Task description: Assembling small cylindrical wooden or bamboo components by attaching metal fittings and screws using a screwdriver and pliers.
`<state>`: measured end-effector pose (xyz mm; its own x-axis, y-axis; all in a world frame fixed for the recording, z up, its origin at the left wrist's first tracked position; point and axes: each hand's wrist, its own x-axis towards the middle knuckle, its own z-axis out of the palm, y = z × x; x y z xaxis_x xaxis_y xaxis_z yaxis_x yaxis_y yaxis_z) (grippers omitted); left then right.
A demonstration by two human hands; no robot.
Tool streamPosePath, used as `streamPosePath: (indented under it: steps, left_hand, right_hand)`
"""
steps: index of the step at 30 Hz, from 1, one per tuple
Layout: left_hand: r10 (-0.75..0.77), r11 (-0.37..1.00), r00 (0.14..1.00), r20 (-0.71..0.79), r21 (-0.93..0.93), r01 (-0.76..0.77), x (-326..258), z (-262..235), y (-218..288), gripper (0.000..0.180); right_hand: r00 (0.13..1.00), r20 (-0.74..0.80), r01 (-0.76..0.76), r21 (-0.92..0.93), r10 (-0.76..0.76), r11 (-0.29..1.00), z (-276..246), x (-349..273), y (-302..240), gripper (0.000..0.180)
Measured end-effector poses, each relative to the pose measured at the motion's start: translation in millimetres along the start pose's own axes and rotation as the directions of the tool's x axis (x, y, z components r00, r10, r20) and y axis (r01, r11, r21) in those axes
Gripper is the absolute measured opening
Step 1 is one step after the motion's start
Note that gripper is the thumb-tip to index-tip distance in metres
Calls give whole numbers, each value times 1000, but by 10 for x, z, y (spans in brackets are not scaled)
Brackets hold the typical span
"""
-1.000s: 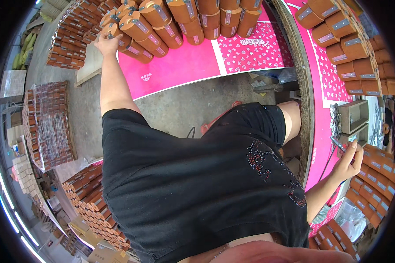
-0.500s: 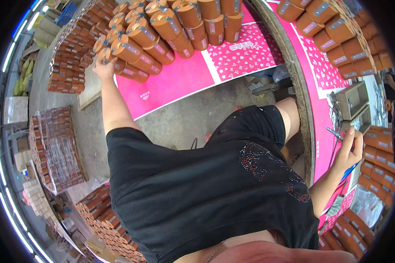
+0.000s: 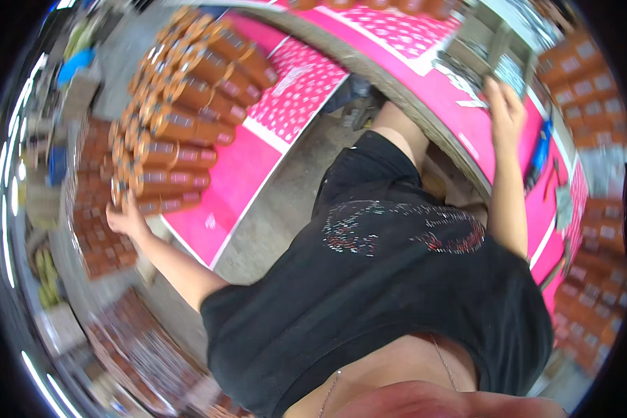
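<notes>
Stacked brown cylinders (image 3: pixel 181 153) with small pale labels and dark strips on their ends stand on a pink sheet at my left. My left hand (image 3: pixel 127 219) is at the near end of the stack, its fingers apart and seeming to touch the end of a cylinder. My right hand (image 3: pixel 506 115) is over the pink work surface beside a grey tray (image 3: pixel 485 52), with its fingers closed together. Motion blur hides what it holds, if anything. Near its fingertips lie a pale strip (image 3: pixel 472 104) and loose metal pieces (image 3: pixel 460 82).
A blue-handled tool (image 3: pixel 540 157) lies right of my right forearm. More brown cylinders (image 3: pixel 578 76) are stacked at the right edge. The worktop's thick rim (image 3: pixel 397 97) curves past my leg. Wrapped stacks (image 3: pixel 143 345) stand on the floor at my left.
The whole view has swung round, so the stack sits lower. My right hand has moved forward to the tray, and the slim pen-like tool in it no longer shows. My left hand stays by the stack.
</notes>
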<state>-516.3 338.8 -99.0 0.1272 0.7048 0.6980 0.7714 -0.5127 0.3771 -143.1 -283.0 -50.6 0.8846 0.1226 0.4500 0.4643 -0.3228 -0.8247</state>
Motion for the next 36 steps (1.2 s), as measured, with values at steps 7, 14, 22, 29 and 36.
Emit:
streamPosePath:
  steps: [7, 14, 22, 29, 36]
  left_hand:
    - [675, 530, 551, 491, -842, 101, -1389, -242, 3157, 52]
    - [949, 287, 18, 314, -888, 360, -2594, -599, 4560, 51]
    - [933, 358, -205, 296, -815, 456, -3194, -697, 4987, 25]
    - [974, 155, -210, 84, -925, 348, -3469, -832, 5330, 22]
    - [927, 284, -343, 152, -883, 375, -3658, -892, 5560, 26]
  right_hand:
    - [941, 204, -310, 202, 269, 929, 353, -350, 415, 27]
    - [939, 247, -310, 308, 239, 899, 37, -586, 48, 34]
    - [981, 85, -191, 279, 174, 941, -604, -772, 428, 25]
    - [953, 118, -302, 266, 280, 915, -1141, -1089, 516, 19]
    - [915, 249, -356, 126, 318, 926, -1554, -1383, 413, 26]
